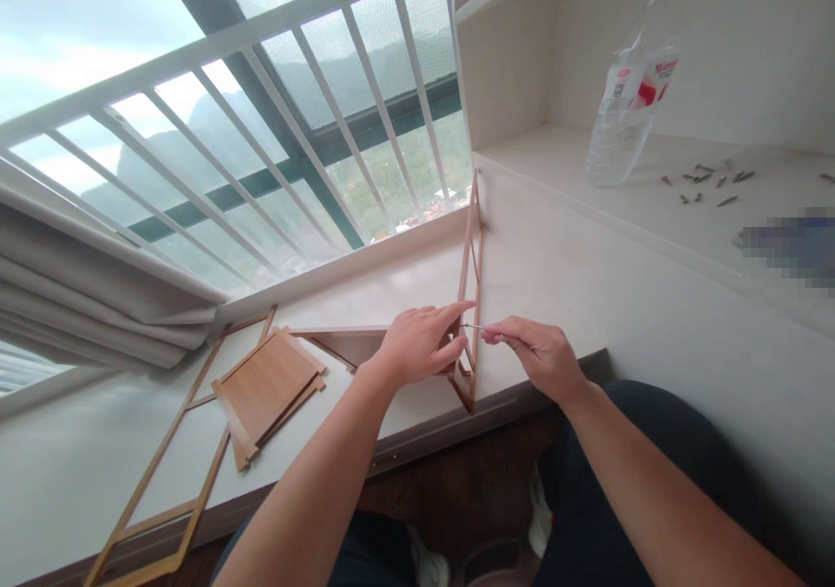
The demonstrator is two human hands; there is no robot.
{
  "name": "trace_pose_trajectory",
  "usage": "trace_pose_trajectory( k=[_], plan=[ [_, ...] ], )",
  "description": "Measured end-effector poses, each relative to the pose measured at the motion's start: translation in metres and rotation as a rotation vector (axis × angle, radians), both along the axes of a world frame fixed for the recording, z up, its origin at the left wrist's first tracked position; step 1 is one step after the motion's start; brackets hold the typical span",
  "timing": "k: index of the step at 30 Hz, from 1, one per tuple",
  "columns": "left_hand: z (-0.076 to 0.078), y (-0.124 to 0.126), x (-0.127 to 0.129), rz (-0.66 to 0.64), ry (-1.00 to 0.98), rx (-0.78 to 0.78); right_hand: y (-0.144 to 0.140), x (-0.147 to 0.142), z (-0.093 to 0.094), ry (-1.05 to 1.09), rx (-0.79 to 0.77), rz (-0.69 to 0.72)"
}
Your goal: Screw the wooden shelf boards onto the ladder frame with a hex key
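Your right hand [538,352] pinches a thin metal pin [473,326], its tip against the upright wooden frame [470,291]; your left hand [417,343] grips that frame, forefinger stretched along it; the frame stands on edge on the table [587,283]; flat wooden panels [267,387] lie left; a plastic bottle [630,91] and loose screws [708,183] sit on the shelf beyond.

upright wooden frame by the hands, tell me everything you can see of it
The upright wooden frame is a thin open frame of light brown slats, standing on edge on the pale desk. The left hand steadies its lower part, and the right hand pinches a thin metal pin against it.
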State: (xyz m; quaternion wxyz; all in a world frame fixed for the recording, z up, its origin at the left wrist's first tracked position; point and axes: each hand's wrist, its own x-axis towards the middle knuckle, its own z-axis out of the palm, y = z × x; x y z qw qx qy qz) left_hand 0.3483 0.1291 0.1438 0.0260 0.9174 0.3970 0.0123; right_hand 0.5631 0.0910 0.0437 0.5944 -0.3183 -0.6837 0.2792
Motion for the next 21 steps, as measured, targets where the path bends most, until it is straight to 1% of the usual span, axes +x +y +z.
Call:
trace_pose_trajectory(
  k=[5, 10, 12, 16, 18, 21],
  plan=[
    [0.0, 0.0, 0.0, 0.007, 0.011, 0.003, 0.005, -0.002, -0.001, 0.151, -0.241, 0.033],
    [0.0, 0.0, 0.0, 0.004, 0.01, 0.003, 0.009, -0.003, 0.003, 0.241, -0.313, 0.057],
    [0.001, 0.0, 0.0, 0.004, 0.009, 0.002, 0.011, -0.005, 0.002, 0.351, -0.422, 0.09],
    [0.002, -0.001, 0.001, 0.003, 0.003, -0.005, 0.013, -0.012, -0.003, 0.667, -0.682, 0.249],
    [0.002, -0.001, 0.001, 0.004, 0.0, -0.006, 0.013, -0.016, -0.004, 0.768, -0.752, 0.305],
    [0.001, -0.001, 0.001, 0.008, 0.002, -0.003, 0.013, -0.022, -0.002, 0.862, -0.78, 0.312]
  ],
)
